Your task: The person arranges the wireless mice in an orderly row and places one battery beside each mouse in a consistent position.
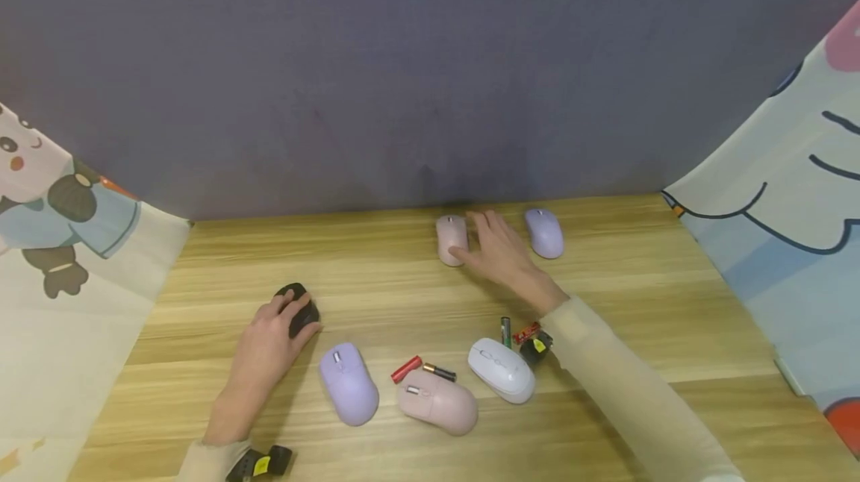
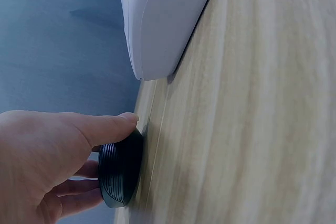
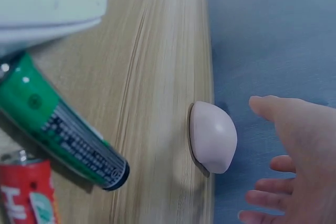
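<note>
My left hand (image 1: 267,336) grips a black computer mouse (image 1: 305,316) at the left of the table. In the left wrist view the thumb lies along one side of that mouse (image 2: 122,169), with fingers round the other. At the back, my right hand (image 1: 497,247) hovers with fingers spread beside a small pink mouse (image 1: 451,237). The right thumb overlaps this mouse in the head view, but the right wrist view shows a gap between the hand (image 3: 299,161) and the pink mouse (image 3: 214,137). A small purple mouse (image 1: 545,233) sits just right of the right hand.
Nearer the front lie a larger purple mouse (image 1: 349,383), a larger pink mouse (image 1: 438,401) and a white mouse (image 1: 502,370). Red (image 1: 406,369) and black-and-copper batteries (image 1: 440,371) lie between them; green (image 1: 506,332) and red batteries (image 1: 527,332) lie behind the white mouse. A grey partition (image 1: 430,79) borders the table's back.
</note>
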### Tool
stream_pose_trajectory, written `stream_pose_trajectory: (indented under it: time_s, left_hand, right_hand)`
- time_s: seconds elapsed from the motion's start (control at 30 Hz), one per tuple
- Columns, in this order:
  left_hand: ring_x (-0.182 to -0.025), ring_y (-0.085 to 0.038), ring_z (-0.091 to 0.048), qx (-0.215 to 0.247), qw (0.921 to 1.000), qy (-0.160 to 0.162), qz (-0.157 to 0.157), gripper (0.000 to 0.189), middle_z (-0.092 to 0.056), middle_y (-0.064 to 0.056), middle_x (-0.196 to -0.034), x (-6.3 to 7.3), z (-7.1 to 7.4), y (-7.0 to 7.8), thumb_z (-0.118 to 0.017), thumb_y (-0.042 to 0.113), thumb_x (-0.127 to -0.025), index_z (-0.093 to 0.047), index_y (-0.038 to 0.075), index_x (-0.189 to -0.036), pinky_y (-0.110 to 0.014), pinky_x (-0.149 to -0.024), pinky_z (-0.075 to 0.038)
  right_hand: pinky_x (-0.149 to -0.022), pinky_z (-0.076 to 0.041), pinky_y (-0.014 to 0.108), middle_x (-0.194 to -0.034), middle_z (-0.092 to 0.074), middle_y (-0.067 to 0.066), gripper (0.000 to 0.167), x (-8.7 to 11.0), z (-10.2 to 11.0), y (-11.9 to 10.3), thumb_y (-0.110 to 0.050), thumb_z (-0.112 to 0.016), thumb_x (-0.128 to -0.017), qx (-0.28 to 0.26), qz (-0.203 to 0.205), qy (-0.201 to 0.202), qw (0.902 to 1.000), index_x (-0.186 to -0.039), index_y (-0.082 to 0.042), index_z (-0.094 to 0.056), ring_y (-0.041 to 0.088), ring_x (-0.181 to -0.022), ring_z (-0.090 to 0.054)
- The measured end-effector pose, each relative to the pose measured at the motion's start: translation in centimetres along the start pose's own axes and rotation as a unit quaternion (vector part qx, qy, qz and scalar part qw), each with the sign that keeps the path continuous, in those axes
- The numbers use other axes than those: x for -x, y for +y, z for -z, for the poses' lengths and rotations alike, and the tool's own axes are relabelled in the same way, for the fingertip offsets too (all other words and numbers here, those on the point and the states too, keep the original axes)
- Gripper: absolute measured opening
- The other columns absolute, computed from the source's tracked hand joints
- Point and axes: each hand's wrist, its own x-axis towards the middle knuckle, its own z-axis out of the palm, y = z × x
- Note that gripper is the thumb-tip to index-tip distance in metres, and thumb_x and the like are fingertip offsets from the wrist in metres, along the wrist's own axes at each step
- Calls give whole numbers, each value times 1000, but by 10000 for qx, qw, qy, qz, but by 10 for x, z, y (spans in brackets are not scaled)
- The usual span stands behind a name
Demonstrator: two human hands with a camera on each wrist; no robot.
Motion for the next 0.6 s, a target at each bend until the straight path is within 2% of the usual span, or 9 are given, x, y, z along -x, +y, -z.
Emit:
stream_pose_trajectory:
  time_s: [0.27, 0.6]
  left_hand:
    - [-121, -55, -58, -40, 10000, -18, 34, 53, -60, -35, -134, 1, 1, -1, -84, 25, -88, -67, 0, -132, -68, -93, -53]
    - [-120, -56, -58, -95, 10000, 18, 3, 53, -61, -34, -133, 0, 3, -1, -84, 24, -87, -68, -1, -131, -69, -93, -54]
  right_hand:
    - [-111, -46, 58, -143, -51, 25, 79, 11, 2, 1, -50, -71, -95, 105, 322, 150, 9993, -152, -2, -43, 43, -132, -51]
    - [-114, -45, 56, -140, -55, 25, 78, 30, 6, -5, -44, -76, -93, 141, 644, 329, 9973, -148, 2, -47, 41, -131, -52]
